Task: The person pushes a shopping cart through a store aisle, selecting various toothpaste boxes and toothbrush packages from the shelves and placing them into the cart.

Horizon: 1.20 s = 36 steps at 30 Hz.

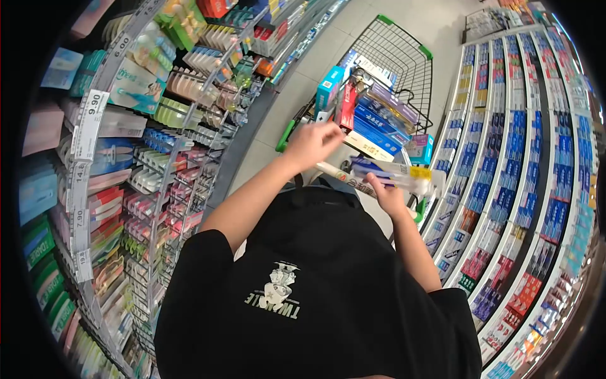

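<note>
My right hand [387, 194] is closed on the near side of a clear blister pack [385, 172] with blue and yellow parts, probably toothbrushes, tilted over the cart handle. To the left, my left hand [315, 144] hovers above the handle's left end, its fingers curled together; what they hold, if anything, is hidden. The pale cart handle [333, 170] with printed lettering runs beneath both hands. Just beyond them, blue boxes [377, 126], a red box [346, 106], a cream box [369, 146] and a purple box [391, 106] lie in the cart.
The wire shopping cart [432, 82] has green corners and stands in a tiled aisle [424, 20]. Shelves of boxed goods [511, 164] curve along the right. Racks of hanging packs [151, 170] with price tags [88, 123] line the left. A teal box [419, 150] sits at the cart's right side.
</note>
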Available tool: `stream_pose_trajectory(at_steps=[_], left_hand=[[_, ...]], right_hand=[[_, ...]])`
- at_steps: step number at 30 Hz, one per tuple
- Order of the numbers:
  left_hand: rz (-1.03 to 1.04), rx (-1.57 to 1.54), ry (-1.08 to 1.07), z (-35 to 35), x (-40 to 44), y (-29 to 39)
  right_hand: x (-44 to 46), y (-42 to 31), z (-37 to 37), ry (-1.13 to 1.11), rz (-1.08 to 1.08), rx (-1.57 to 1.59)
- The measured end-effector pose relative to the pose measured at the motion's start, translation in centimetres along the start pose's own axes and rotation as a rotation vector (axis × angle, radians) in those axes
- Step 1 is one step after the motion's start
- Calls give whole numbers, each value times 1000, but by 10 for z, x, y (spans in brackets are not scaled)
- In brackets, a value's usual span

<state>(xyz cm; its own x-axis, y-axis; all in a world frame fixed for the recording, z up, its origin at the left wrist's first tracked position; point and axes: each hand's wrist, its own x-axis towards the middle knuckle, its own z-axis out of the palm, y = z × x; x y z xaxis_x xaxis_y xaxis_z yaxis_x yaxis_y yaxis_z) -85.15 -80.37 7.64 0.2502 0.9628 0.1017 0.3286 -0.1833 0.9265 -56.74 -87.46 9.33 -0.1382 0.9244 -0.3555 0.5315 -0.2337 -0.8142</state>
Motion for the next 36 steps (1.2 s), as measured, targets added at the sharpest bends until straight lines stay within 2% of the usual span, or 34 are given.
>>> stream_pose_trajectory(at_steps=[2,5,8,13,16,20,22,25,28,29,32,33,34,36], left_hand=[[101,456,237,13,23,-37],[0,873,224,30,44,-71],[-209,938,28,45,63,-92],[-196,738,64,19,60,-58],[-268,442,190,-16,45,-11],[-117,474,349,-36,-2,67],[-32,546,435,-29,-25,94],[-182,219,351,-1,-56,129],[-252,-411,198,26,-74,124],[-295,-501,115,30,-76,119],[-352,-702,123,55,-73,113],[-329,-754,145,65,-69,114],[-348,-759,69,63,-64,111],[-296,-381,106,79,-52,64]], right_hand=[[4,29,2,224,-294,-149],[1,28,-13,267,-511,-459],[-6,65,-5,310,-398,-361],[-7,68,-1,303,-406,-349],[-10,70,-5,343,-461,-335],[-24,52,-7,355,-549,-429],[-33,16,-9,397,-758,-541],[-42,4,3,388,-773,-607],[-48,-8,-4,405,-840,-654],[-50,-4,-11,364,-844,-643],[-56,18,-33,241,-819,-690],[-57,27,-37,272,-853,-569],[-65,29,-35,262,-657,-514],[-84,27,-42,115,-405,42]])
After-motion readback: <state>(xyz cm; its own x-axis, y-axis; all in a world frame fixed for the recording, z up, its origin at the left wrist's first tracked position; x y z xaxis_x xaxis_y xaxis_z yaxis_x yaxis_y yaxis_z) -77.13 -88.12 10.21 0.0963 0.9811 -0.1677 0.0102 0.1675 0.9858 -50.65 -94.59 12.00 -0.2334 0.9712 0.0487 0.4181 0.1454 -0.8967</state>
